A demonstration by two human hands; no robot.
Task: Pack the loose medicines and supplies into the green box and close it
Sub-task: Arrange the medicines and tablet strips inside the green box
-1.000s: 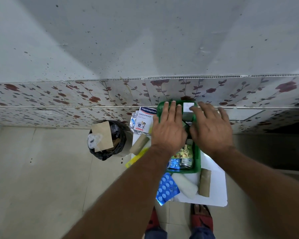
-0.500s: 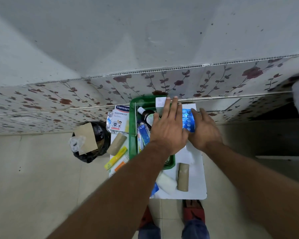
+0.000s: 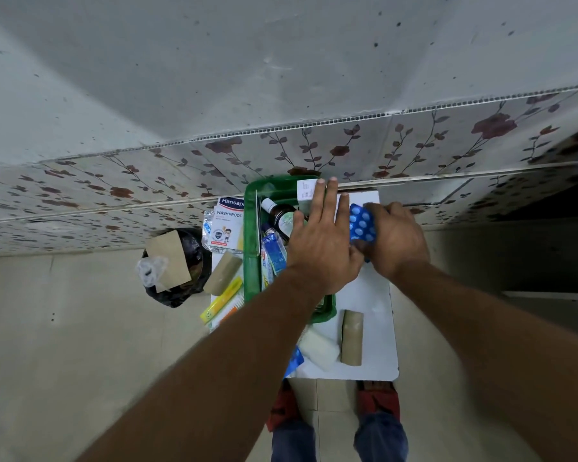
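Observation:
The green box (image 3: 251,261) stands open on a small white table (image 3: 377,328), holding a dark bottle (image 3: 279,213), a white carton (image 3: 306,195) and tubes. My left hand (image 3: 321,241) lies flat, fingers apart, over the box's right side. My right hand (image 3: 394,238), just right of the box, grips a blue blister pack (image 3: 362,225). Left of the box lie a Hansaplast plaster pack (image 3: 227,225), a tan bandage roll (image 3: 222,273) and a yellow item (image 3: 221,300). Near the table's front lie a white roll (image 3: 319,350), another tan roll (image 3: 351,338) and a second blue blister (image 3: 294,361).
A black bin bag (image 3: 177,265) with cardboard and plastic on top sits on the floor left of the table. A floral-tiled wall (image 3: 414,148) runs right behind the table. My feet (image 3: 377,400) stand at the table's near edge.
My right hand left the box, went right and picked up the blue blister pack, now lifted and tilted. My left hand stayed over the box. The view shifted.

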